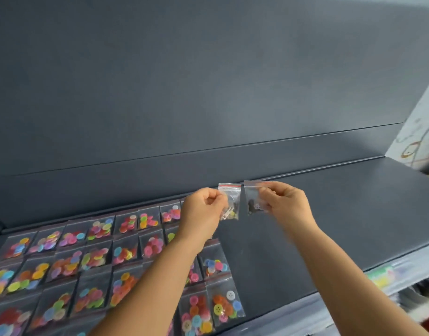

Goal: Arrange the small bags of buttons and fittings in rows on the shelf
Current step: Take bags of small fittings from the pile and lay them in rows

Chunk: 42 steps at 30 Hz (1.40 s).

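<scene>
Both hands are up over the back of the shelf (354, 214), each pinching one small bag by its side. Left hand (203, 209) has the clear bag (230, 202), right hand (285, 202) the darker bag (253, 198), fingers curled tight on both. The button bags (99, 253) already fill rows across the left half of the shelf. My guess at the risk: these slippery bags slide, so dropping one carelessly beside the end bag (214, 259) could knock the rows crooked.

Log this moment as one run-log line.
left hand: pinches fittings bag | right hand: pinches dark-bits bag | both above shelf | button bags in rows, left
</scene>
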Each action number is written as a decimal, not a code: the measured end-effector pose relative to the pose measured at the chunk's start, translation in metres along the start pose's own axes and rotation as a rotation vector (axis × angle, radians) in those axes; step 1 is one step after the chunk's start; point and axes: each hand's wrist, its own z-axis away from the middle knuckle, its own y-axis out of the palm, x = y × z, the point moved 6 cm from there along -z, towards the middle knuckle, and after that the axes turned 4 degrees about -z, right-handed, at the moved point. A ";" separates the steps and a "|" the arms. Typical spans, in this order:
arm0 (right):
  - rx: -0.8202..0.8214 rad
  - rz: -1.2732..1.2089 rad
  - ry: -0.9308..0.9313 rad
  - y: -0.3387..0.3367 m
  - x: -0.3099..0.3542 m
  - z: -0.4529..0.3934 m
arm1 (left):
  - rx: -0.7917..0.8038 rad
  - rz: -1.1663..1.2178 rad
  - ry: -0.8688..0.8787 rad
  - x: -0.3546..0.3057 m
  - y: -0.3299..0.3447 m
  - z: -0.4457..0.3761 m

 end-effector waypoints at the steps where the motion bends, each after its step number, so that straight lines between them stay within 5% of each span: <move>1: -0.033 0.027 0.007 -0.007 -0.005 -0.008 | 0.009 -0.015 0.002 0.001 0.007 -0.005; 10: -0.061 0.179 0.041 -0.034 -0.033 -0.069 | -0.003 -0.116 -0.087 0.014 0.066 -0.050; 22: 0.182 0.532 -0.047 -0.029 -0.062 -0.143 | -0.191 -0.406 -0.213 0.024 0.110 -0.087; 27: 0.283 0.729 -0.260 -0.032 -0.059 -0.143 | -0.237 -0.671 -0.063 0.010 0.109 -0.079; 31: 0.400 0.832 -0.453 -0.037 -0.053 -0.131 | -0.052 -0.859 0.181 -0.001 0.121 -0.072; 35: 0.519 0.883 -0.498 -0.033 -0.061 -0.125 | 0.066 -0.923 0.172 0.007 0.129 -0.072; 42: 0.500 0.850 -0.471 -0.019 -0.067 -0.133 | 0.000 -0.961 0.151 0.012 0.140 -0.082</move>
